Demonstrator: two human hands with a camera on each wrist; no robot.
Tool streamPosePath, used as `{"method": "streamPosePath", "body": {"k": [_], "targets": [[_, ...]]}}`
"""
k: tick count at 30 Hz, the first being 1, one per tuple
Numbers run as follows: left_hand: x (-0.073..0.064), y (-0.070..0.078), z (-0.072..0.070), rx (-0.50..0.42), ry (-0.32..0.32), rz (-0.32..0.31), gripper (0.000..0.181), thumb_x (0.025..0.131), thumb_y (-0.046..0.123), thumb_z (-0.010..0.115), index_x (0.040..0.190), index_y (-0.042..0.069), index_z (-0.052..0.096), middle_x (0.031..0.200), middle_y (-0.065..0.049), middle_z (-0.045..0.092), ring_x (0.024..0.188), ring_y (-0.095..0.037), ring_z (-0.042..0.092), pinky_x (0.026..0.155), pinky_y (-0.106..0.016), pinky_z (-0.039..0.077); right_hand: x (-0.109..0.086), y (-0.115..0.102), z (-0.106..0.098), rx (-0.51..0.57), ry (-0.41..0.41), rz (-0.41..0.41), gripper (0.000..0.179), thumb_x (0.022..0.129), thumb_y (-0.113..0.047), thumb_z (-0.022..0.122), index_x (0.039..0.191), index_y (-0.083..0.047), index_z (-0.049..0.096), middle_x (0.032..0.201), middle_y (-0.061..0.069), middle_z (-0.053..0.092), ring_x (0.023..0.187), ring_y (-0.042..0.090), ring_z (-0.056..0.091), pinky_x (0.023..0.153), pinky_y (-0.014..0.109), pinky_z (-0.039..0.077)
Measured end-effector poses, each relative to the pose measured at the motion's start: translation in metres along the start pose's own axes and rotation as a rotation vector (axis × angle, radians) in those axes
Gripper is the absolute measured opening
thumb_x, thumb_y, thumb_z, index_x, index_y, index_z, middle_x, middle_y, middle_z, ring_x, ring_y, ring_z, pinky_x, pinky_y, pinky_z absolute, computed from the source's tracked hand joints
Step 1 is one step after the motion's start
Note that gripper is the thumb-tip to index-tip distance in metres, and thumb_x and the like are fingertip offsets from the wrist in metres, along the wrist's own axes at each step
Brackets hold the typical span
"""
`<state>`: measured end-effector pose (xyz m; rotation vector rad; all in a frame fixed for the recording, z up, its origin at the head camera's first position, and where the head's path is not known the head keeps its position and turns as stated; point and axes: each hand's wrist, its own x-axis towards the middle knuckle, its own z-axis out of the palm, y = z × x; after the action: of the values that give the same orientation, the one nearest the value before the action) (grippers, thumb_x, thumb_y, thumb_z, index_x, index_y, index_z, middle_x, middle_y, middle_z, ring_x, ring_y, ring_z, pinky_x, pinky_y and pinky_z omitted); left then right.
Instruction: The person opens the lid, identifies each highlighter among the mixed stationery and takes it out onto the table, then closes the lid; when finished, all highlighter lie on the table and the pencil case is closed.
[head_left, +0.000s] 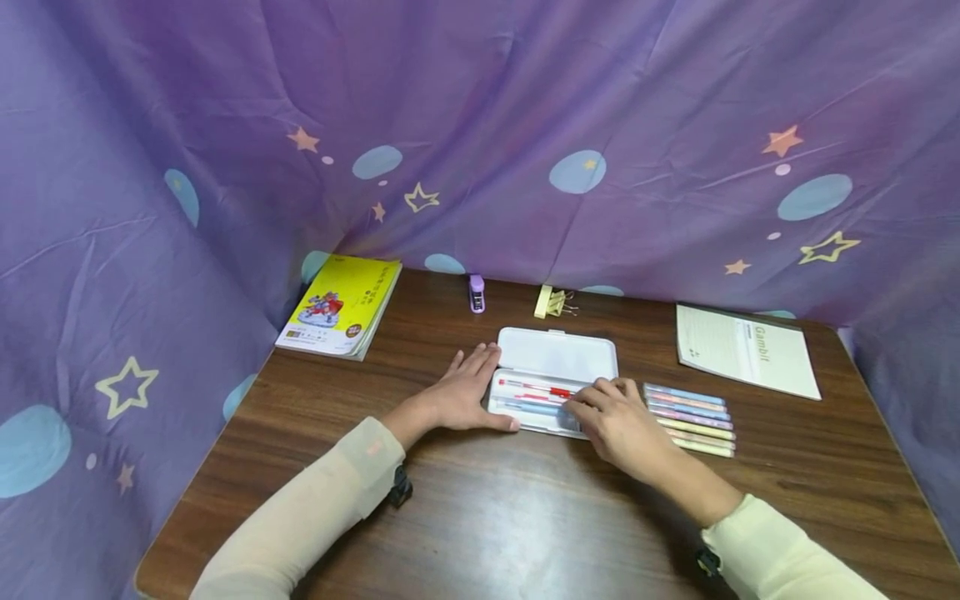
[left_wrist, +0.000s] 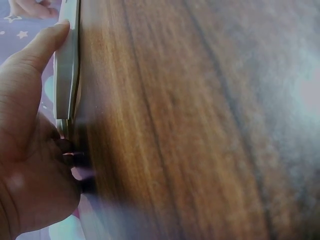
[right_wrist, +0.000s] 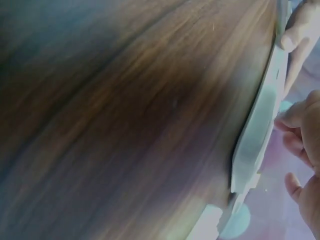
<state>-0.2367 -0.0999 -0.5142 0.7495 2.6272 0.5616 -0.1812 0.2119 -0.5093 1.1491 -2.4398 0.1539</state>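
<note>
A white pencil case (head_left: 558, 353) lies on the table with its lid folded back. Inside are a red pen (head_left: 558, 392) and several other slim pens, some red, some light blue. My left hand (head_left: 468, 392) rests spread at the case's left end, its thumb along the front edge; the left wrist view shows that thumb (left_wrist: 47, 42) touching the case wall. My right hand (head_left: 618, 421) reaches into the case's right part with bent fingers, over the pens' right ends. Whether its fingertips (right_wrist: 292, 116) pinch a pen is hidden.
Several patterned pens (head_left: 693, 419) lie in a row right of the case, partly behind my right hand. Farther back are a yellow book (head_left: 341, 304), a purple stapler (head_left: 477, 294), yellow binder clips (head_left: 553, 302) and a notebook (head_left: 746, 350). A purple curtain (head_left: 480, 125) surrounds the table.
</note>
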Motion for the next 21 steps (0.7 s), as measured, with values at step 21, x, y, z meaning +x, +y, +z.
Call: {"method": "streamPosePath", "body": {"k": [21], "targets": [[-0.0001,0.0002,0.0008,0.009,0.0,-0.006,0.135,0.091,0.082,0.07,0.178,0.005,-0.001,0.188,-0.015,0.0,0.176,-0.03,-0.003,0.143,-0.051,-0.004,0.0041,-0.0061,0.0069,0.021,0.04,-0.051,0.028,0.083,-0.004,0.087,0.111,-0.007,0.082,0.105,0.004,0.08,0.098,0.026,0.067,0.082,0.047,0.053]]}}
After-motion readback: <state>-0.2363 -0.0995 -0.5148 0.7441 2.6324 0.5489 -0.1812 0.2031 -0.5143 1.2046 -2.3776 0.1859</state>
